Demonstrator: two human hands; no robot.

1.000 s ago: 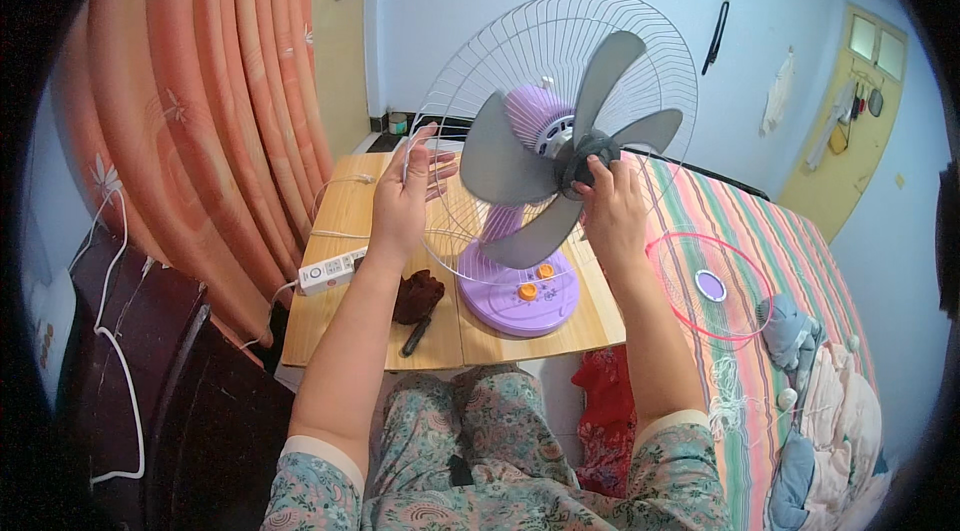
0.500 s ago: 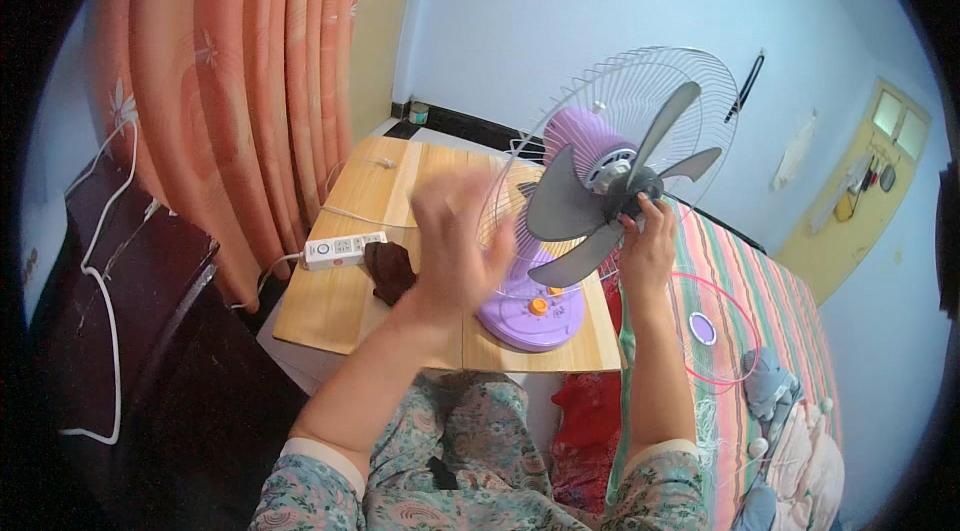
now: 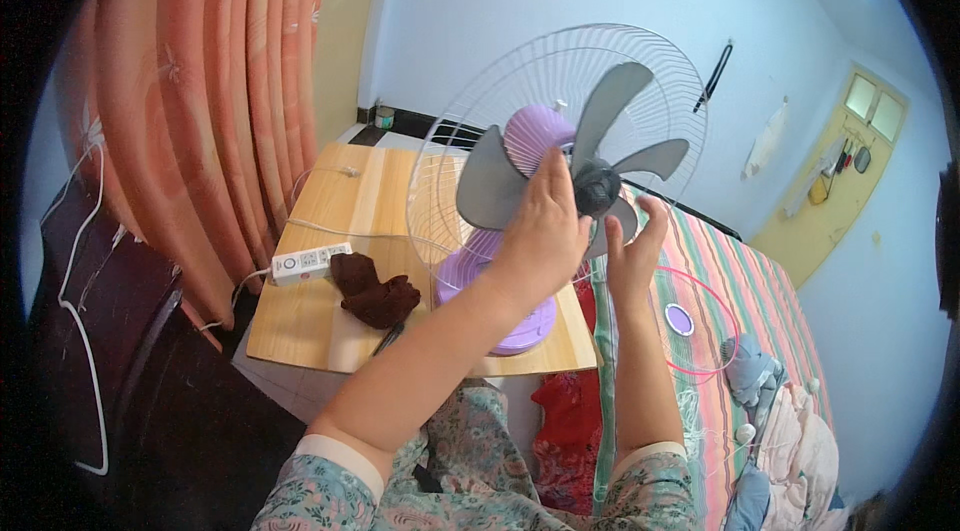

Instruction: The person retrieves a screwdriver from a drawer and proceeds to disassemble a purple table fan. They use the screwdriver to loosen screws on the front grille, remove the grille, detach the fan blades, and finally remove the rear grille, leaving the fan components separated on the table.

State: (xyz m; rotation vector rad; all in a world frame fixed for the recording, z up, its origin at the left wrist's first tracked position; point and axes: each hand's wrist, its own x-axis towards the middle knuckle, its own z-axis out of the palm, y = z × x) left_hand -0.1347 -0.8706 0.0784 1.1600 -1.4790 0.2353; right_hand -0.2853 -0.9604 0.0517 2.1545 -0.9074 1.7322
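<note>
A table fan stands on the wooden table, with its purple base (image 3: 525, 333) partly behind my left forearm. Grey fan blades (image 3: 612, 109) sit in front of the rear wire guard (image 3: 450, 131), and no front guard covers them. My left hand (image 3: 545, 236) is open, its fingers stretched upward by the blades left of the dark hub (image 3: 597, 188). Whether it touches them I cannot tell. Just below and right of the hub, my right hand (image 3: 632, 256) is open, thumb and fingers apart. Behind the blades shows the purple motor housing (image 3: 532, 131).
A brown cloth (image 3: 375, 293) and a white power strip (image 3: 300, 263) lie on the table (image 3: 320, 331). On the striped bed (image 3: 770, 316) at right is a pink ring with a purple disc (image 3: 680, 319), near crumpled clothes (image 3: 795, 441). Orange curtains (image 3: 190, 131) hang at left.
My left hand has moved right, from beside the guard to the blades near the hub. My right hand has let go of the hub. The blades have turned, and the view has shifted.
</note>
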